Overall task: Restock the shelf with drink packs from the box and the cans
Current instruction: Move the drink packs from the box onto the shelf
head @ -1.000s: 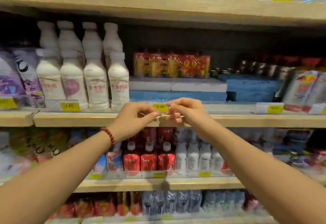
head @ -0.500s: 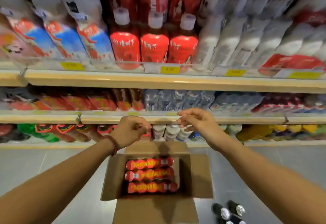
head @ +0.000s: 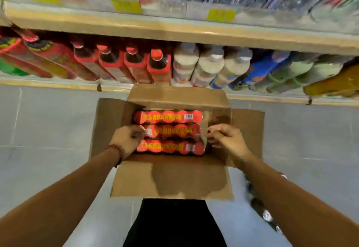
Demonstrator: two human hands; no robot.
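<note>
Cardboard box (head: 171, 178) lies open; both hands (head: 126, 139) (head: 227, 139), fingers curled, touch the middle pack's (head: 172, 131) ends.

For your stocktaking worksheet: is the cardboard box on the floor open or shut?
Open. The cardboard box has its flaps spread outward, and three red drink packs show lying inside.

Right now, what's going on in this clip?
A person is bent over an open brown cardboard box on the grey tiled floor in front of a stocked drinks shelf. Three red shrink-wrapped drink packs lie side by side in the box. The left hand is at the left end of the middle red pack and the right hand at its right end, apparently taking hold; whether either grip has closed is unclear. No pack has been lifted yet.
</note>
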